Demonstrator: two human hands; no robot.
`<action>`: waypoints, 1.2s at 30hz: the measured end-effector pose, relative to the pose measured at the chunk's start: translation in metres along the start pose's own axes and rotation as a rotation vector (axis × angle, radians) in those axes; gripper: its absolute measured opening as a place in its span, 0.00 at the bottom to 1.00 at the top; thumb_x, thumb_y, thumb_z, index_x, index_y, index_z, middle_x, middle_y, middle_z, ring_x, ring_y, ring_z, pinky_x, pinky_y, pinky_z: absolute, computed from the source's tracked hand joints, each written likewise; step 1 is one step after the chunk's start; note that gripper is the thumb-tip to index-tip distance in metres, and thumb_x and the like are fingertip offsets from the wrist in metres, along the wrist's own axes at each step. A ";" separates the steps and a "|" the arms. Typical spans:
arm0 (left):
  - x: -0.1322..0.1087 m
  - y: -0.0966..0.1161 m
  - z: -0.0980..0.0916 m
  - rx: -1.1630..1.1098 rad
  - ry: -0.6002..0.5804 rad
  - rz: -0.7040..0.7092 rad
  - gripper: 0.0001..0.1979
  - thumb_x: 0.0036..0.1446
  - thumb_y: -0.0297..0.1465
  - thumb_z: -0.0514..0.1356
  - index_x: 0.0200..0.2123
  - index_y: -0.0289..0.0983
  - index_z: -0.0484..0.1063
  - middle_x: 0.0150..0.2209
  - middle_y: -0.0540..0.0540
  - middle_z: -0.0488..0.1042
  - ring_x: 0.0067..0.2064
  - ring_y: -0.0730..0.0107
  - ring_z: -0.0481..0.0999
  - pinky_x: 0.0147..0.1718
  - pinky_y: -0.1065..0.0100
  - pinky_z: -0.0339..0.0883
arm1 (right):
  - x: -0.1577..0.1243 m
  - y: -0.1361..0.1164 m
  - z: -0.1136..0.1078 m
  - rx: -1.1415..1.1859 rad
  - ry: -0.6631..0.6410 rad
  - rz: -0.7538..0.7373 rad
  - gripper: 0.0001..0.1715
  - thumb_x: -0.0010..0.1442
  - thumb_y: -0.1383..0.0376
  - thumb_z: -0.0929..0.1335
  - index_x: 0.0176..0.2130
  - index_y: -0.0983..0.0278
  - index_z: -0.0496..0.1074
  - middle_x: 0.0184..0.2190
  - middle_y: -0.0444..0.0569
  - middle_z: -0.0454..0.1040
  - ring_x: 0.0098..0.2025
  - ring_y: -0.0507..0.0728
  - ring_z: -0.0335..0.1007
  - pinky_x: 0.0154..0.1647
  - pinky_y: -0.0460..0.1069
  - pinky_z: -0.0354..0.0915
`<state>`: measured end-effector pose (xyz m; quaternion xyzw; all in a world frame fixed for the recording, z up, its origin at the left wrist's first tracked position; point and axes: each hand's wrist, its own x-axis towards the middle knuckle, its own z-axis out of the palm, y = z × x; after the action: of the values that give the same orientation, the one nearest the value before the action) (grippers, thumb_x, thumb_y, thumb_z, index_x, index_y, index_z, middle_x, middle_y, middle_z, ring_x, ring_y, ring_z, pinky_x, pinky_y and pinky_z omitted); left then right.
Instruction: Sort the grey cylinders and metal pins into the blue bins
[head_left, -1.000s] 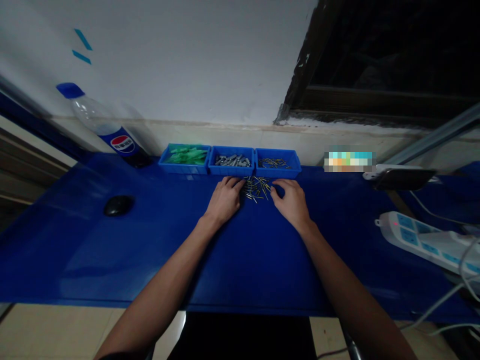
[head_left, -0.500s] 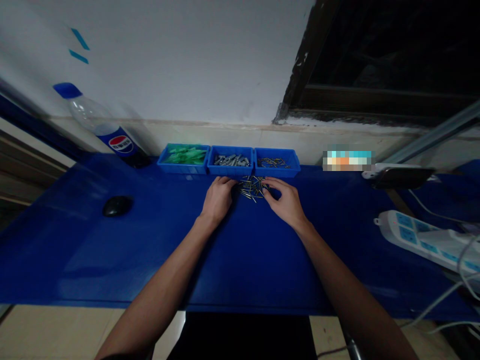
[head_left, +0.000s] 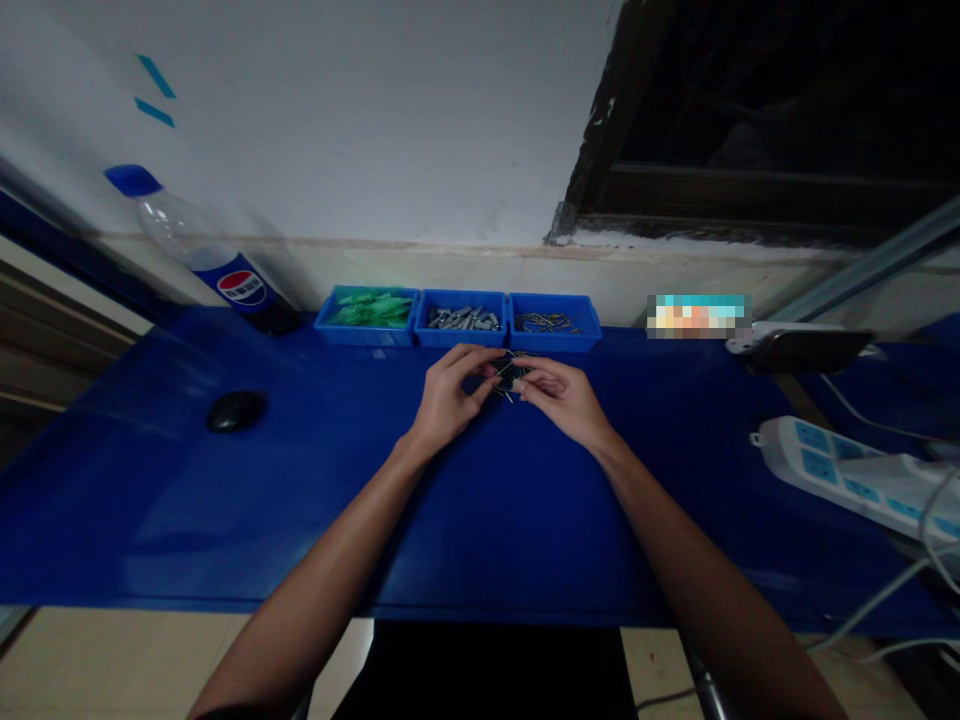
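Observation:
A small pile of thin brass-coloured screws (head_left: 508, 392) lies on the blue table in front of the trays, largely covered by my fingers. My left hand (head_left: 451, 395) curls round the pile's left side, thumb and fingers bent against the screws. From the right, my right hand (head_left: 564, 398) closes in on the same pile, its thumb and forefinger drawn together at the screws. The fingertips of both hands almost meet. Just behind stands a blue tray (head_left: 555, 343) holding more of these screws.
A middle blue tray (head_left: 459, 340) holds silver metal cylinders; the left blue tray (head_left: 364, 338) has green plastic pieces. Further left are a Pepsi bottle (head_left: 240, 285) and a black mouse (head_left: 235, 411). On the right, a phone (head_left: 814, 351) leans near a white power strip (head_left: 847, 470) with cables.
My left hand has moved right over the pile, its thumb now showing. My right hand's fingers have come inward and drawn together. The screws are gathered tighter and more hidden.

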<state>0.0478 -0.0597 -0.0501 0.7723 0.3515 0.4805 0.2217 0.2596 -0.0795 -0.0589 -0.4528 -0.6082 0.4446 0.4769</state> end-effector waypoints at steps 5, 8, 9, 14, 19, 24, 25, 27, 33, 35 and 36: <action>-0.002 -0.001 0.000 -0.034 -0.063 0.015 0.15 0.65 0.26 0.65 0.55 0.38 0.77 0.48 0.42 0.78 0.42 0.71 0.81 0.46 0.65 0.81 | 0.002 0.000 -0.003 0.132 0.012 0.085 0.23 0.53 0.53 0.80 0.45 0.60 0.83 0.35 0.49 0.85 0.36 0.59 0.83 0.44 0.56 0.78; -0.004 -0.002 0.002 -0.034 -0.103 0.024 0.15 0.66 0.28 0.65 0.56 0.38 0.76 0.49 0.42 0.78 0.42 0.70 0.81 0.46 0.65 0.80 | 0.002 0.000 -0.003 0.155 -0.002 0.121 0.21 0.51 0.53 0.81 0.42 0.61 0.83 0.34 0.50 0.85 0.35 0.59 0.83 0.43 0.58 0.79; -0.004 -0.002 0.002 -0.014 -0.116 0.028 0.16 0.67 0.30 0.65 0.57 0.38 0.76 0.50 0.41 0.79 0.43 0.69 0.82 0.47 0.64 0.80 | 0.003 0.000 -0.004 0.149 0.008 0.127 0.20 0.51 0.53 0.81 0.40 0.61 0.84 0.33 0.51 0.85 0.34 0.60 0.83 0.43 0.58 0.79; -0.002 -0.005 0.002 0.264 -0.166 0.027 0.16 0.71 0.36 0.61 0.57 0.36 0.75 0.54 0.38 0.79 0.56 0.56 0.78 0.58 0.50 0.74 | 0.005 -0.005 -0.009 0.103 0.235 0.002 0.20 0.56 0.57 0.79 0.48 0.58 0.83 0.47 0.53 0.85 0.47 0.64 0.83 0.55 0.63 0.77; 0.007 -0.006 0.004 0.542 -0.229 0.034 0.19 0.72 0.40 0.57 0.54 0.33 0.78 0.49 0.35 0.78 0.51 0.49 0.73 0.55 0.45 0.71 | 0.006 -0.007 -0.012 0.063 0.262 -0.061 0.33 0.59 0.58 0.77 0.62 0.53 0.74 0.62 0.53 0.76 0.57 0.67 0.79 0.62 0.66 0.73; 0.011 -0.004 0.016 0.668 -0.240 0.015 0.23 0.71 0.47 0.56 0.52 0.36 0.79 0.46 0.35 0.72 0.48 0.48 0.70 0.50 0.48 0.70 | 0.005 -0.004 -0.008 0.049 0.231 -0.032 0.28 0.60 0.56 0.76 0.58 0.55 0.76 0.58 0.54 0.80 0.54 0.65 0.81 0.61 0.64 0.73; 0.012 -0.004 0.018 0.681 -0.242 0.013 0.23 0.71 0.47 0.56 0.52 0.36 0.79 0.46 0.35 0.71 0.48 0.47 0.69 0.49 0.48 0.70 | 0.005 -0.003 -0.008 0.049 0.225 -0.030 0.27 0.60 0.56 0.76 0.58 0.55 0.77 0.58 0.55 0.80 0.53 0.65 0.81 0.61 0.64 0.73; 0.014 -0.004 0.023 0.700 -0.252 0.007 0.23 0.71 0.47 0.55 0.52 0.35 0.79 0.46 0.34 0.71 0.48 0.46 0.69 0.49 0.48 0.69 | 0.005 -0.003 -0.008 0.059 0.219 -0.027 0.26 0.60 0.57 0.75 0.57 0.56 0.77 0.56 0.55 0.81 0.52 0.65 0.81 0.59 0.64 0.74; 0.025 0.006 0.029 0.779 -0.348 -0.076 0.24 0.73 0.47 0.52 0.52 0.34 0.78 0.50 0.32 0.70 0.53 0.43 0.69 0.51 0.48 0.67 | 0.005 -0.002 -0.009 0.090 0.219 -0.026 0.24 0.59 0.56 0.76 0.55 0.56 0.78 0.53 0.53 0.83 0.48 0.63 0.82 0.56 0.63 0.75; 0.028 0.009 0.028 0.807 -0.370 -0.096 0.24 0.74 0.46 0.51 0.50 0.34 0.78 0.51 0.32 0.70 0.54 0.44 0.69 0.52 0.48 0.67 | 0.005 -0.003 -0.009 0.104 0.218 -0.028 0.23 0.59 0.57 0.76 0.54 0.56 0.78 0.51 0.52 0.83 0.48 0.62 0.82 0.56 0.62 0.75; 0.029 0.011 0.027 0.815 -0.377 -0.100 0.23 0.74 0.45 0.51 0.49 0.34 0.78 0.51 0.32 0.70 0.54 0.44 0.69 0.53 0.48 0.67 | 0.005 -0.003 -0.009 0.110 0.219 -0.030 0.23 0.59 0.57 0.77 0.53 0.56 0.78 0.51 0.52 0.83 0.48 0.62 0.82 0.55 0.62 0.75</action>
<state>0.0843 -0.0447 -0.0379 0.8527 0.5023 0.1424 -0.0175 0.2671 -0.0739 -0.0540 -0.4630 -0.5338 0.4178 0.5711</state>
